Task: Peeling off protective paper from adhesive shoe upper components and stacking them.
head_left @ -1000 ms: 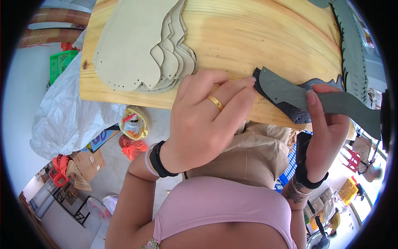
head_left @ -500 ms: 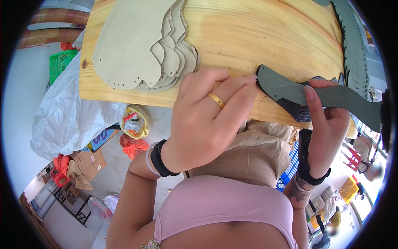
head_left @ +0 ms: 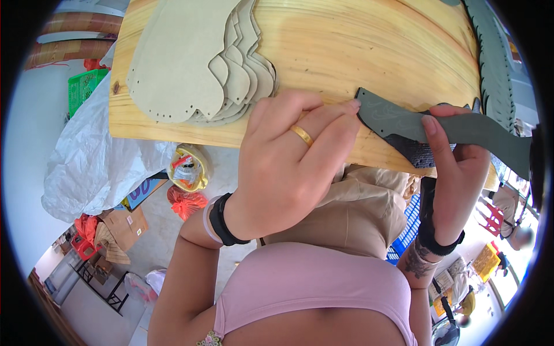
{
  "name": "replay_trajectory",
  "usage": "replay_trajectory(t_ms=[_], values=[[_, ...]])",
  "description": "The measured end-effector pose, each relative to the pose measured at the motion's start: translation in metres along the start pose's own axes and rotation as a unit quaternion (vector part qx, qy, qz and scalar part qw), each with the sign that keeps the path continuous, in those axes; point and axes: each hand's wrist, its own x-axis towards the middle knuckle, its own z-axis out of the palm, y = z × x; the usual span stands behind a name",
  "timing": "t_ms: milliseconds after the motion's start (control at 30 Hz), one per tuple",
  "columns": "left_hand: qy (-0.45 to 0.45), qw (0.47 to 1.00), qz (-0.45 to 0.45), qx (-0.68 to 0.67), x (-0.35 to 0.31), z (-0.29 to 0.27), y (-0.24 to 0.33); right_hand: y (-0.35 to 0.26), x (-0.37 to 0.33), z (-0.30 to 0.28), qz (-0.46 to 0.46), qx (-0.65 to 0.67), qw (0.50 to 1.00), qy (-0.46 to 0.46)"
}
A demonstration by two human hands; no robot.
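A dark grey-green leather strip [head_left: 398, 123] with faint curly line drawings on its wide end lies slanted near the table's front edge. My right hand [head_left: 453, 155] grips its middle, thumb on top and fingers behind. The fingertips of my left hand [head_left: 291, 153], which wears a gold ring, are pinched at the strip's far left end; how much of the edge they hold is hidden. Under the strip, a dark textured cloth-like piece [head_left: 412, 151] sticks out. To the left of my left hand rests a stack of beige, wavy-edged cut pieces [head_left: 176, 69] with small punched holes.
The wooden table [head_left: 346, 52] carries a row of overlapping grey-green pieces [head_left: 493, 63] at its right. A white plastic sheet [head_left: 104, 155] hangs at the left edge. On the floor stand a yellow-rimmed bin [head_left: 200, 180], a red bag [head_left: 186, 202] and a cardboard box [head_left: 128, 228].
The strip's wide end has shifted and tilted slightly under my hands. My right hand has moved a touch to the right. Both hands keep nearly the same pose.
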Motion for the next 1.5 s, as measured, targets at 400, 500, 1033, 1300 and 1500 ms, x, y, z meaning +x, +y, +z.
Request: replay_trajectory(t_ms=[400, 500, 1033, 1300, 1500], values=[[-0.011, 1.0, 0.021, -0.011, 0.001, -0.004, -0.002, 0.001, 0.0, -0.001, -0.019, -0.032, 0.999, -0.001], [-0.019, 0.999, 0.035, 0.006, 0.001, -0.003, -0.002, 0.001, 0.0, 0.0, -0.017, -0.02, 1.0, -0.006], [-0.115, 0.985, 0.11, 0.068, 0.008, -0.017, -0.006, 0.0, -0.001, -0.006, -0.03, 0.009, 0.998, 0.049], [-0.107, 0.989, 0.1, 0.032, 0.009, -0.019, -0.009, 0.0, -0.003, 0.0, 0.005, 0.024, 1.0, -0.003], [-0.099, 0.99, 0.1, 0.026, 0.008, -0.018, -0.011, 0.0, -0.001, 0.002, 0.006, 0.01, 1.0, 0.001]])
